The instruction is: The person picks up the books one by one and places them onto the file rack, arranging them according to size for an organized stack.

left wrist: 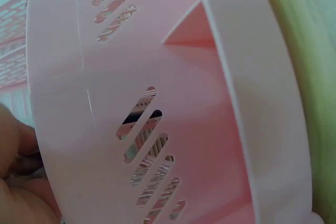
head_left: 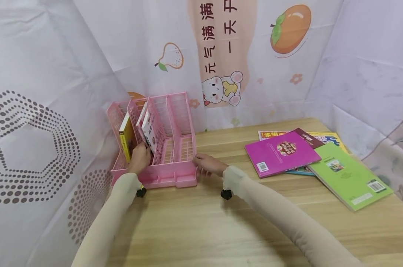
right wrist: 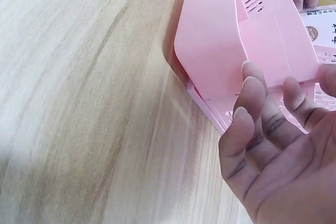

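Note:
A pink plastic book rack (head_left: 169, 171) with upright dividers stands at the left of the table. My left hand (head_left: 139, 158) reaches over its front panel into a left compartment. Its fingers grip the lower edge of a white book (head_left: 149, 133) that leans against a divider; the fingertips are partly hidden. To the left of that hand, a yellow book (head_left: 125, 142) stands in the outermost compartment. With thumb and index finger, my right hand (head_left: 209, 165) pinches the rack's front right corner, while its other fingers curl loosely beside it in the right wrist view.
On the right of the table lie overlapping books: a purple book (head_left: 271, 157), a green book (head_left: 350, 178) and several colourful ones beneath. Printed cloth (head_left: 128, 40) hangs behind and beside the wooden table (head_left: 188, 230). The rack's two right compartments show bare grid backs.

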`<state>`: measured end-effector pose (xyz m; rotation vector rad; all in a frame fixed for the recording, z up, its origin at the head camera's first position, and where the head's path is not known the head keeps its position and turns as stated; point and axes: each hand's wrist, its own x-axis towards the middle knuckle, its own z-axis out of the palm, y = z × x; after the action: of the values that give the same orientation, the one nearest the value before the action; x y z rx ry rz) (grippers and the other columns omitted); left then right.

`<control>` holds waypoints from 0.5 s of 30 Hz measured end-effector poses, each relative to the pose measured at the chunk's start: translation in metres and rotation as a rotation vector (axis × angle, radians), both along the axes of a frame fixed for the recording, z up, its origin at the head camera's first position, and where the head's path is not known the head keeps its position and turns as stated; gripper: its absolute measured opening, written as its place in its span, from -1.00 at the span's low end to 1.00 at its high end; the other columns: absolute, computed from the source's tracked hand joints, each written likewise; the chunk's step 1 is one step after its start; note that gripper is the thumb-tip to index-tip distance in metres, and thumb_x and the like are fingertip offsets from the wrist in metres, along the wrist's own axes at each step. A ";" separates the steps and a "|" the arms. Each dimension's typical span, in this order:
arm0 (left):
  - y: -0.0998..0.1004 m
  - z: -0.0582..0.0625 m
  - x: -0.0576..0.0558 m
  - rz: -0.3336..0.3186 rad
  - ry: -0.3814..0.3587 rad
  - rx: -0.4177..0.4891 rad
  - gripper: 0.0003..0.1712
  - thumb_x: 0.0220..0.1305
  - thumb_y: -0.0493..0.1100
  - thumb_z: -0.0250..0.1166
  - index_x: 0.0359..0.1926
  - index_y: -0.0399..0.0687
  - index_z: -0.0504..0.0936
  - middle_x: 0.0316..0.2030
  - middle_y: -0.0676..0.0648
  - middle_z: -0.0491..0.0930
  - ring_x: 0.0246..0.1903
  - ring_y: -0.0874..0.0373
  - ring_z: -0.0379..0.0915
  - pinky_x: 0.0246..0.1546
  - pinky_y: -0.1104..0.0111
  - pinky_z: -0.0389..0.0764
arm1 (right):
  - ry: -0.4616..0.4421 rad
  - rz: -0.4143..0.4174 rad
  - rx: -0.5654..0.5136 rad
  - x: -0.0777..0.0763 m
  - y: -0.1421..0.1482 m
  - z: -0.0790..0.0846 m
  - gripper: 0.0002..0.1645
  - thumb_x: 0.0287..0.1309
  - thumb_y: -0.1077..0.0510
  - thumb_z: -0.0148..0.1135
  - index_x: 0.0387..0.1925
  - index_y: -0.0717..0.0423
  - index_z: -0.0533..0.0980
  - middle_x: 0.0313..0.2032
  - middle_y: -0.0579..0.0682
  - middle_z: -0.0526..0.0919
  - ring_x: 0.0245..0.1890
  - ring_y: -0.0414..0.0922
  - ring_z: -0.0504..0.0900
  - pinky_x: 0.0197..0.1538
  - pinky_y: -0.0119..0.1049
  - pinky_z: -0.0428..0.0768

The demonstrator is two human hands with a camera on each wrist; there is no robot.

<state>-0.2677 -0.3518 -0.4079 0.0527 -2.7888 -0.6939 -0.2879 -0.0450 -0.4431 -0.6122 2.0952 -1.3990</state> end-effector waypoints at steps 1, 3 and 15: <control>0.001 0.000 -0.001 -0.021 -0.006 -0.004 -0.68 0.56 -0.30 -0.06 -0.01 -0.56 0.46 -0.11 -0.47 0.54 -0.04 -0.33 0.52 -0.02 -0.12 0.53 | 0.007 -0.008 0.002 0.000 0.001 0.001 -0.58 0.60 -0.14 -0.10 -0.12 0.13 0.42 -0.30 0.27 0.68 -0.51 -0.03 0.52 -0.41 -0.20 0.42; 0.003 0.000 0.000 -0.045 -0.008 -0.015 -0.68 0.49 -0.34 -0.03 0.04 -0.61 0.42 -0.04 -0.50 0.50 0.04 -0.37 0.47 0.08 -0.16 0.48 | 0.013 -0.015 0.005 0.000 0.002 0.003 -0.56 0.60 -0.16 -0.10 -0.11 0.13 0.43 -0.28 0.29 0.67 -0.51 -0.04 0.51 -0.41 -0.20 0.42; 0.015 -0.012 0.011 0.059 0.359 0.180 -0.38 0.41 -0.22 0.14 0.40 -0.28 0.19 0.15 -0.37 0.23 0.07 -0.25 0.35 0.09 -0.08 0.43 | 0.283 -0.027 0.165 -0.012 0.022 0.008 -0.50 0.55 -0.22 0.00 -0.03 0.12 0.55 -0.07 0.16 0.66 -0.11 0.00 0.60 -0.04 -0.14 0.55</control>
<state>-0.2563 -0.3372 -0.4202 0.0396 -2.3699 -0.8455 -0.2997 -0.0233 -0.4348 -0.7513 2.4195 -1.1941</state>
